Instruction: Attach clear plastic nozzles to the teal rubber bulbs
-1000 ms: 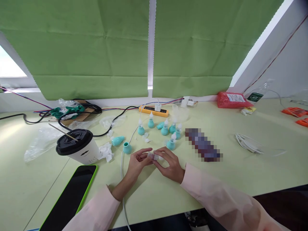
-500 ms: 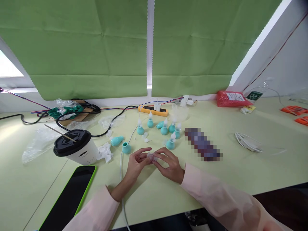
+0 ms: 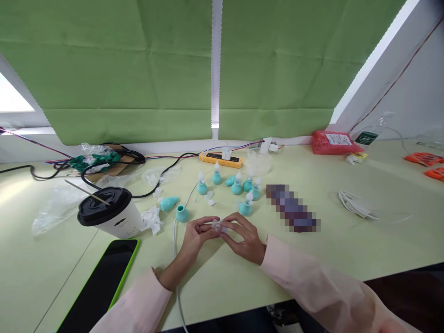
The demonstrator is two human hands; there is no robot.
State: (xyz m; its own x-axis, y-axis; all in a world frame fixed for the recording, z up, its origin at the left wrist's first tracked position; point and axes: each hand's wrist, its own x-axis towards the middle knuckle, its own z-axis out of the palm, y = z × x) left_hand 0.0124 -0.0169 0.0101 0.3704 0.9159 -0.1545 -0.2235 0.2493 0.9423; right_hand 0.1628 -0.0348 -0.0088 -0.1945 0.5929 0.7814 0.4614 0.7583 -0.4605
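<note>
Between the fingertips of my left hand (image 3: pixel 198 233) and my right hand (image 3: pixel 244 237) is a small translucent white piece (image 3: pixel 218 225), pinched from both sides just above the table; its exact kind I cannot make out. An open turquoise bulb-shaped base (image 3: pixel 182 213) stands just beyond my left hand. Near it a turquoise piece (image 3: pixel 169 202) lies on its side. Beyond my right hand stands a turquoise base with a white flame-shaped tip (image 3: pixel 246 206), and several like it are grouped behind. Small white scraps (image 3: pixel 211 199) lie among them.
On the left are a white cup (image 3: pixel 120 224) with a black lid, a phone (image 3: pixel 100 277) in a green case and crumpled tissue (image 3: pixel 151 219). Further back lies a yellow power strip (image 3: pixel 211 159). A white cable (image 3: pixel 174 249) runs beside my left wrist. A coiled white cable (image 3: pixel 357 207) lies right.
The fingers of my left hand have shifted slightly around the small translucent piece, so more of it shows. My right hand has barely moved.
</note>
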